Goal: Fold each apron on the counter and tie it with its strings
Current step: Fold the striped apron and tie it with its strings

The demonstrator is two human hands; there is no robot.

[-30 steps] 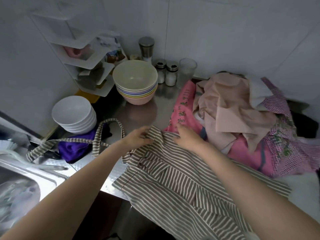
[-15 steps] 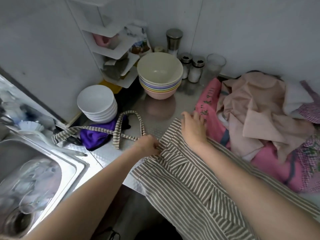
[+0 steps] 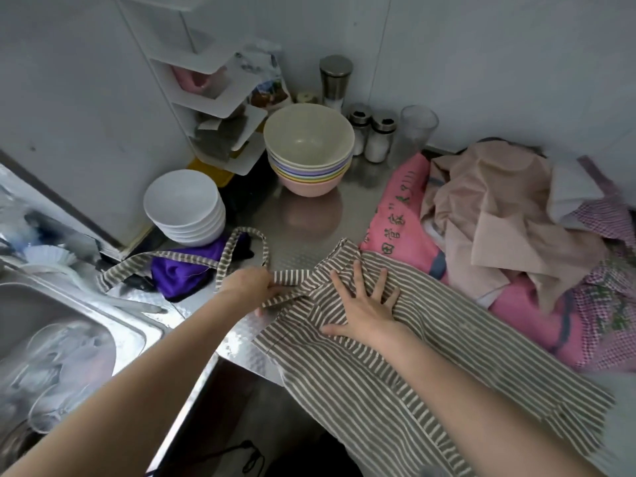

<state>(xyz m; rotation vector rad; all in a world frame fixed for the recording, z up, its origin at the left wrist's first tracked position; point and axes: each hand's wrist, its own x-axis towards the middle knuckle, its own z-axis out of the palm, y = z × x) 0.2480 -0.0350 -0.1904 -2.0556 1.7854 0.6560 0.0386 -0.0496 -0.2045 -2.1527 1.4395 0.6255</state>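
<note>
Your left hand (image 3: 248, 285) grips the striped strap (image 3: 292, 277) where it leaves the top of the striped apron (image 3: 395, 342), fingers curled round the band; your right hand (image 3: 361, 304) lies flat on the apron's upper part just beside that grip, fingers straight and spread, pressing the cloth to the counter (image 3: 309, 246), holding nothing. The apron sits at the counter's front edge, its top pointing toward the back wall and its lower part hanging over the edge; the strap runs from your left hand toward the sink-side edge in a loop, crossing a purple cloth (image 3: 182, 270) that lies below a stack of white bowls (image 3: 186, 208). Both forearms reach in from the near side, the left one over the sink (image 3: 69, 339) rim, the right one lying along the apron.

Against half a second ago: your right hand has slid back from the apron's top edge onto its body and its fingers have fanned out; your left hand keeps its hold at the same spot on the strap. A pile of pink and checked aprons (image 3: 516, 235) lies at the counter's right side, touching the striped one; stacked coloured bowls (image 3: 309, 160) stand near the back corner.
</note>
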